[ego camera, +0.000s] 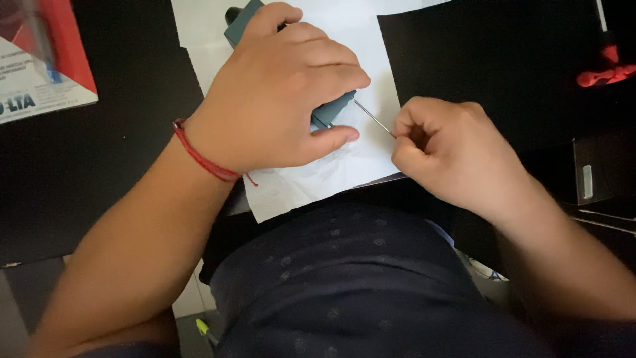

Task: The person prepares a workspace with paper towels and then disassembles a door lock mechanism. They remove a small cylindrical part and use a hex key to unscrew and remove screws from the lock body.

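Note:
My left hand (278, 99) lies over a teal-blue tool body (331, 113) and presses it down on a white paper sheet (311, 179). A red string bracelet (202, 156) circles that wrist. A thin metal rod (374, 119) sticks out of the tool's end toward the right. My right hand (447, 149) is closed in a pinch on the rod's far tip. Most of the tool is hidden under the left hand; only its dark rear end (238, 20) and front corner show.
A black table (79, 166) carries the paper. A black sheet (490, 59) lies at the upper right, a red-handled tool (606, 73) at the far right, and a red and white package (40, 59) at the upper left. A dark flat box (603, 172) sits at the right edge.

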